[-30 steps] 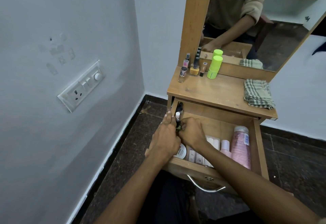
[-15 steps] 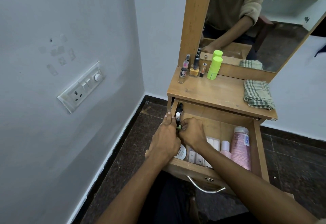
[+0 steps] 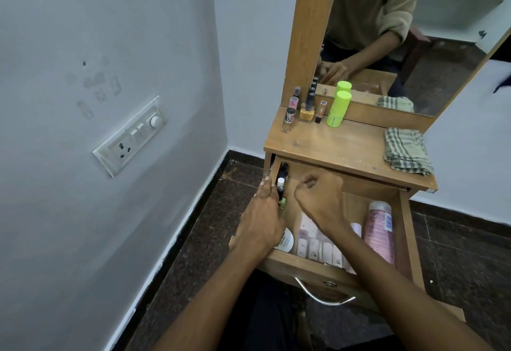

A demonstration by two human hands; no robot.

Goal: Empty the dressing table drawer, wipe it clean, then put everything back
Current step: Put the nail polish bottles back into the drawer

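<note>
The wooden drawer (image 3: 409, 229) of the dressing table stands pulled out. Inside lie a pink bottle (image 3: 378, 229), a row of white tubes (image 3: 315, 245) and a round white jar (image 3: 287, 240). Small nail polish bottles (image 3: 281, 184) stand along its left wall. My left hand (image 3: 262, 218) grips that left wall beside the small bottles, fingertips on the outside. My right hand (image 3: 318, 198) hovers over the drawer's back part with fingers curled; what it holds, if anything, is hidden and blurred.
On the table top (image 3: 343, 148) stand several nail polish bottles (image 3: 307, 107) and a lime-green stick (image 3: 338, 107), with a folded checked cloth (image 3: 406, 151) at the right. A mirror (image 3: 414, 32) rises behind. A wall with a switchboard (image 3: 130, 134) is close on the left.
My right hand has left the small bottles at the drawer's left wall and lifted up and to the right, fingers curled. My left hand stays at the wall.
</note>
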